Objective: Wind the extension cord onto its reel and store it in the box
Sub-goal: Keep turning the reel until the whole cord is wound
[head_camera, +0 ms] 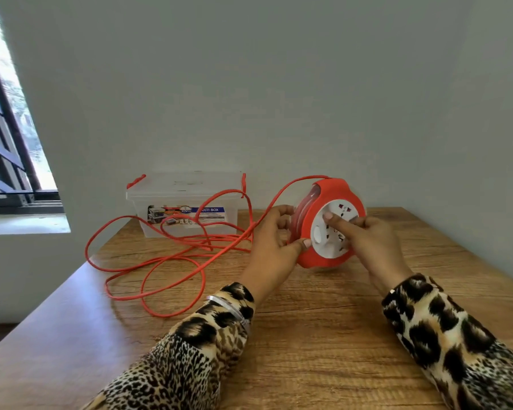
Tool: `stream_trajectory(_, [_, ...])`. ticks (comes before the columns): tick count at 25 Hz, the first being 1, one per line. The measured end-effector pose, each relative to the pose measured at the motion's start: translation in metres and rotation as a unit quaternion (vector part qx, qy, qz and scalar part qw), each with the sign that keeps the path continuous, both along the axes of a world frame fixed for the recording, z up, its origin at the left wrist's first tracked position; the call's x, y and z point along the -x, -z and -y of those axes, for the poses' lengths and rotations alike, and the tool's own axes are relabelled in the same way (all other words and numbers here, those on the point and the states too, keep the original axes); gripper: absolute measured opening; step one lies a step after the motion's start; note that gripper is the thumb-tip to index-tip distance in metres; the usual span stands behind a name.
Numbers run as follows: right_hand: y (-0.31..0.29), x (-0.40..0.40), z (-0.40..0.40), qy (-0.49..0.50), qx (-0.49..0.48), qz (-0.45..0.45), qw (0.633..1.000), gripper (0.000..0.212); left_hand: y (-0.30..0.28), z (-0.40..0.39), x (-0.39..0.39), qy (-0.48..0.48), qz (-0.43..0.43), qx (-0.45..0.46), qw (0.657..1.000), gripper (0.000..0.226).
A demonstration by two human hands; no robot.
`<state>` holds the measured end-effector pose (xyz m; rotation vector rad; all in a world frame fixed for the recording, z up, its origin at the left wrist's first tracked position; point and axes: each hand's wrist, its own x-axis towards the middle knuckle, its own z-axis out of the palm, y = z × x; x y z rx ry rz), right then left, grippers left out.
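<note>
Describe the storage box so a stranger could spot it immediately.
Start at the wooden table and look to its far left corner, against the grey wall. There sits the clear plastic lidded storage box, behind the loose orange cord. Red latches and a blue label strip mark it out from the orange-and-white reel.

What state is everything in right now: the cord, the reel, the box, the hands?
Cord: mostly unwound, lying in loose loops on the table.
Reel: upright, held at the table, some cord already wound in.
Box: lid on, standing against the wall.
Left hand: gripping the reel's rim.
Right hand: finger pressed on the reel's white face.
</note>
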<state>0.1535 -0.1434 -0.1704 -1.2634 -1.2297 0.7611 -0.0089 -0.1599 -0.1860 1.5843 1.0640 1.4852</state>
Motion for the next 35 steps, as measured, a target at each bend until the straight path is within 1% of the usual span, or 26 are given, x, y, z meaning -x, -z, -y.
stream_trajectory(3, [0.001,-0.004,-0.003,0.096,-0.047,0.08,0.991,0.077,-0.006,-0.003,0.011,0.055,0.033,0.061,0.996,0.049])
stream_trajectory(4, [0.001,-0.007,-0.005,0.119,-0.057,0.107,0.985,0.082,-0.007,-0.004,0.014,0.068,0.034,0.072,0.995,0.048])
stream_trajectory(5, [0.001,-0.01,-0.007,0.121,-0.065,0.125,0.983,0.085,-0.007,-0.004,0.017,0.081,0.034,0.079,0.993,0.047])
stream_trajectory(6, [0.001,-0.013,-0.008,0.095,-0.07,0.121,0.986,0.086,-0.007,-0.004,0.019,0.094,0.033,0.086,0.991,0.047])
stream_trajectory(8, [0.002,-0.017,-0.01,0.015,-0.066,0.086,0.994,0.09,-0.006,-0.003,0.021,0.108,0.031,0.102,0.988,0.049])
stream_trajectory(10, [0.004,-0.021,-0.013,-0.027,-0.061,0.06,0.996,0.091,-0.01,0.0,0.023,0.107,0.006,0.117,0.987,0.049])
stream_trajectory(11, [0.004,-0.023,-0.014,-0.032,-0.057,0.057,0.996,0.09,-0.014,0.001,0.025,0.1,-0.035,0.116,0.988,0.046])
stream_trajectory(13, [0.005,-0.025,-0.016,-0.024,-0.037,0.086,0.995,0.09,-0.028,0.006,0.035,0.046,-0.178,0.077,0.98,0.038])
stream_trajectory(14, [0.005,-0.027,-0.016,-0.011,-0.026,0.114,0.993,0.091,-0.036,0.009,0.044,-0.004,-0.249,0.046,0.968,0.035])
stream_trajectory(15, [0.006,-0.029,-0.016,0.005,-0.015,0.143,0.99,0.092,-0.043,0.013,0.055,-0.065,-0.301,0.017,0.951,0.034])
stream_trajectory(16, [0.006,-0.03,-0.016,0.02,-0.004,0.17,0.985,0.093,-0.05,0.017,0.068,-0.121,-0.338,-0.003,0.933,0.034])
stream_trajectory(17, [0.007,-0.032,-0.016,0.03,0.004,0.197,0.98,0.093,-0.055,0.02,0.081,-0.159,-0.368,-0.011,0.916,0.036])
stream_trajectory(18, [0.008,-0.032,-0.017,0.038,0.011,0.222,0.974,0.092,-0.059,0.022,0.092,-0.175,-0.394,-0.002,0.902,0.039])
stream_trajectory(19, [0.009,-0.033,-0.018,0.042,0.018,0.244,0.969,0.092,-0.059,0.022,0.099,-0.179,-0.412,0.015,0.893,0.042])
stream_trajectory(22, [0.01,-0.032,-0.022,0.045,0.049,0.301,0.951,0.092,-0.05,0.014,0.101,-0.177,-0.432,0.055,0.882,0.05])
stream_trajectory(23, [0.011,-0.032,-0.023,0.045,0.058,0.316,0.946,0.092,-0.044,0.01,0.098,-0.17,-0.46,0.076,0.868,0.049])
stream_trajectory(25, [0.014,-0.03,-0.026,0.048,0.068,0.342,0.936,0.089,-0.031,0.004,0.094,-0.147,-0.538,0.117,0.822,0.034])
stream_trajectory(26, [0.015,-0.03,-0.027,0.051,0.074,0.352,0.932,0.087,-0.027,0.002,0.094,-0.138,-0.561,0.127,0.806,0.024])
stream_trajectory(27, [0.016,-0.031,-0.029,0.049,0.08,0.359,0.929,0.084,-0.025,0.0,0.095,-0.133,-0.566,0.128,0.804,0.015])
stream_trajectory(28, [0.017,-0.032,-0.029,0.043,0.088,0.359,0.928,0.082,-0.026,0.0,0.097,-0.135,-0.557,0.116,0.811,0.01])
stream_trajectory(29, [0.018,-0.033,-0.029,0.035,0.098,0.358,0.928,0.081,-0.029,0.0,0.098,-0.143,-0.534,0.094,0.828,0.01])
stream_trajectory(30, [0.019,-0.033,-0.028,0.032,0.11,0.367,0.923,0.08,-0.033,0.001,0.1,-0.154,-0.488,0.069,0.856,0.01])
stream_trajectory(32, [0.017,-0.028,-0.023,0.069,0.1,0.443,0.888,0.073,-0.045,0.007,0.101,-0.168,-0.349,0.024,0.922,0.01])
stream_trajectory(33, [0.013,-0.023,-0.019,0.097,0.054,0.474,0.874,0.065,-0.051,0.011,0.102,-0.173,-0.291,0.006,0.941,0.009])
stream_trajectory(34, [0.008,-0.017,-0.015,0.113,-0.039,0.47,0.874,0.051,-0.055,0.014,0.102,-0.175,-0.245,-0.005,0.954,0.007])
stream_trajectory(35, [0.001,-0.008,-0.006,0.103,-0.159,0.429,0.883,0.034,-0.058,0.017,0.101,-0.17,-0.198,-0.004,0.965,0.007])
